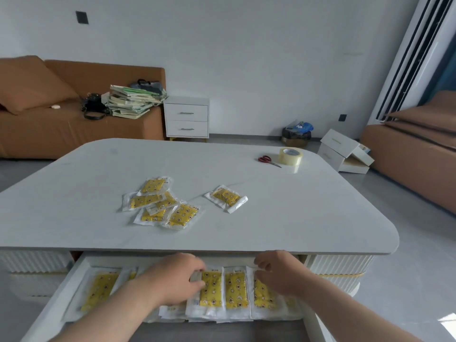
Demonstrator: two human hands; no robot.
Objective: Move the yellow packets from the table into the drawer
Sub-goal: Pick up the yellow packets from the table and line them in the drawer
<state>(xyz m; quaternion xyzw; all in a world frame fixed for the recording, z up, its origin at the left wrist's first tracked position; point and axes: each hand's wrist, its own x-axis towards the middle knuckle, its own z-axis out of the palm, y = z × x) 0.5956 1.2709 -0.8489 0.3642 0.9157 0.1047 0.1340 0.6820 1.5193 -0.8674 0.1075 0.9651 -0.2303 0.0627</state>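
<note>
Packets (pixel 235 288) in drawer (pixel 56 299) | left hand (pixel 172 277), right hand (pixel 281 272) gripping — print unreadable

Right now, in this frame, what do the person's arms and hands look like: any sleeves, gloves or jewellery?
The left hand and right hand are bare, without gloves. No ring, watch or bracelet shows. The left forearm and right forearm are uncovered to the frame's bottom edge; no sleeve is in view.
</note>
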